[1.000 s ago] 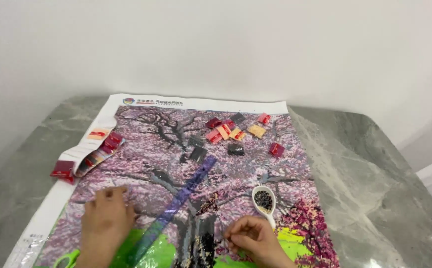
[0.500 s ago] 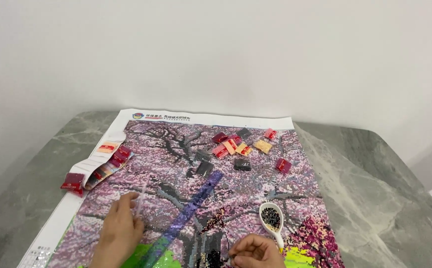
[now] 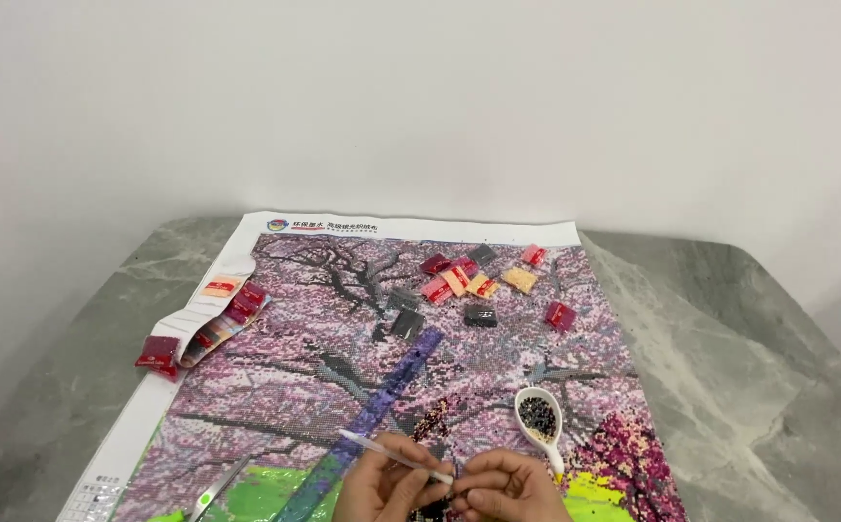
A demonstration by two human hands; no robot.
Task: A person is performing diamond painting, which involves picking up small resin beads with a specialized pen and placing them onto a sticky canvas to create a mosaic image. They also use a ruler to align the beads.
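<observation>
White pen (image 3: 396, 453) pinched between left hand (image 3: 374, 488) and right hand (image 3: 506, 488).

Only the two bare hands show, at the bottom edge of the view: the left hand (image 3: 374, 485) and the right hand (image 3: 507, 488) (no gloves, rings or sleeves visible), fingers curled, nails short and unpainted.

On the grey marbled desk (image 3: 720, 329) by a white wall (image 3: 420, 97), small red, orange and dark packets (image 3: 483, 280) lie scattered near the far edge, a red packet (image 3: 159, 355) at the left, a purple ruler (image 3: 382, 406) lying diagonally, green-handled scissors (image 3: 210, 495) below.
</observation>
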